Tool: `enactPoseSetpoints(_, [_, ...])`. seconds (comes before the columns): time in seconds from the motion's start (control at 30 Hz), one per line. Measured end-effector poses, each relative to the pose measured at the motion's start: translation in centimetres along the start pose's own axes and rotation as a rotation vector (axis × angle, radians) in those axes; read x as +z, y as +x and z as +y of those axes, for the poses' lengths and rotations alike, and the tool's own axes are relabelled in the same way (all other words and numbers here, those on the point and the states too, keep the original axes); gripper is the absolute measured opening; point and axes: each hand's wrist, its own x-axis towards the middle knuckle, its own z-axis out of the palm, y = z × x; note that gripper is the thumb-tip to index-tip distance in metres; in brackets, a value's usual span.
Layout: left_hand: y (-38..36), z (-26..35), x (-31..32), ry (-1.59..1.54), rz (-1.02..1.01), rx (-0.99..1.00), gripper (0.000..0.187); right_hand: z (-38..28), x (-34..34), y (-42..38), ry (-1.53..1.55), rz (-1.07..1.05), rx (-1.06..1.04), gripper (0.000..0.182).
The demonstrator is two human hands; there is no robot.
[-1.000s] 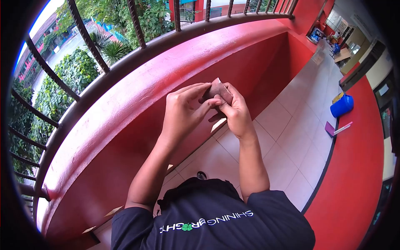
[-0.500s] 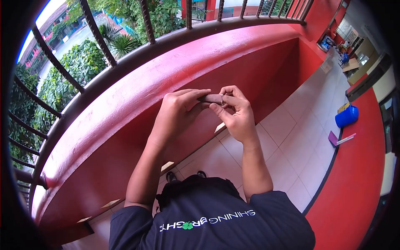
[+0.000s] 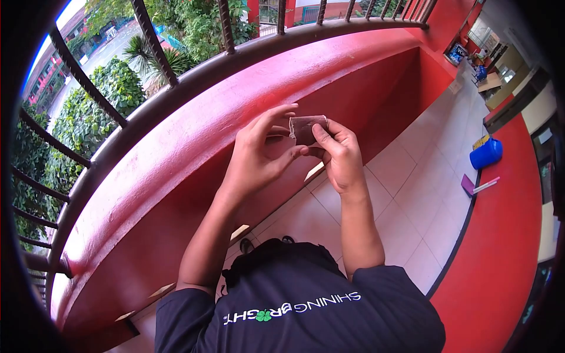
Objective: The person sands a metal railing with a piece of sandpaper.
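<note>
My right hand [image 3: 342,156] pinches a small brown piece [image 3: 302,130], its thumb pressed on the near face and its fingers behind. Pale, ragged edges show on the piece, and its left edge looks frayed. I cannot tell whether it is cardboard or thick paper. To its left is my left hand [image 3: 254,154], open, with index finger and thumb spread apart around the frayed edge. That thumb's tip reaches just below the piece, near the right fingers. Both hands are raised in front of my chest, over the red ledge wall.
A curved pink-red ledge [image 3: 194,126] with a dark metal railing [image 3: 176,88] runs ahead. On the right, a red counter [image 3: 500,235] carries a blue container [image 3: 486,154], a purple item [image 3: 468,184] and white sticks [image 3: 487,184]. Pale tiles [image 3: 391,206] cover the floor.
The left hand has let go of the brown piece and its fingers have spread. The piece, narrow and roll-like before, now shows a broad flat face in the right hand.
</note>
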Motion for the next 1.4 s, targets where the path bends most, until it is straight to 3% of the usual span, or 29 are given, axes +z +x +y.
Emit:
enactPoseSetpoints(0.3, [-0.1,-0.3,-0.9,-0.092,-0.019,-0.036,0.039,0.3,1.6,-1.1,-0.095,-0.026,-0.128,0.026])
enactPoseSetpoints(0.4, [-0.3,-0.2,-1.2,-0.117,-0.057,-0.02,0.035,1.2,2.2,-0.9,-0.124,0.01,-0.253,0.03])
enactPoseSetpoints(0.47, [-0.3,-0.6,-1.4,-0.142,-0.077,-0.026,0.033,1.5,2.8,-0.7,-0.266,0.068,-0.554,0.031])
enactPoseSetpoints(0.63, [-0.6,-0.6,-1.7,-0.09,-0.078,-0.064,0.029,2.4,2.5,-1.0,-0.415,0.049,-0.57,0.025])
enactPoseSetpoints(0.7, [-0.8,0.6,-2.0,-0.067,-0.016,-0.047,0.031,2.2,2.9,-0.4,-0.411,0.094,-0.581,0.023])
enactPoseSetpoints(0.77, [-0.7,3.2,-3.4,0.042,0.167,-0.115,0.034,0.9,3.2,0.7,-0.378,0.365,-0.514,0.02])
enactPoseSetpoints(0.93, [0.6,5.3,-10.4,0.432,0.45,0.162,0.019,-3.3,4.2,6.7,-0.751,0.275,-0.795,0.019])
enactPoseSetpoints(1.0, [0.8,6.2,-12.8,0.513,0.585,0.143,0.015,-4.7,5.4,9.6,-1.055,0.135,-0.993,0.024])
enactPoseSetpoints(1.03, [0.7,7.1,-15.0,0.695,0.691,0.116,0.012,-5.3,6.2,12.7,-1.206,0.175,-1.175,0.031])
enactPoseSetpoints(1.1, [0.3,7.2,-16.2,0.735,0.734,0.08,0.01,-5.0,6.6,13.3,-1.485,0.243,-1.1,0.033])
enactPoseSetpoints(1.2, [-0.4,6.5,-16.2,0.76,0.68,0.098,0.012,-2.9,7.0,12.9,-1.526,0.25,-0.972,0.036])
enactPoseSetpoints(1.33, [-0.3,5.8,-15.3,0.758,0.693,0.175,0.017,-1.4,7.2,13.0,-1.479,0.302,-1.015,0.04])
enactPoseSetpoints(1.4, [0.1,5.3,-14.4,0.759,0.596,0.208,0.032,-2.3,7.0,13.3,-1.431,0.278,-0.944,0.04])
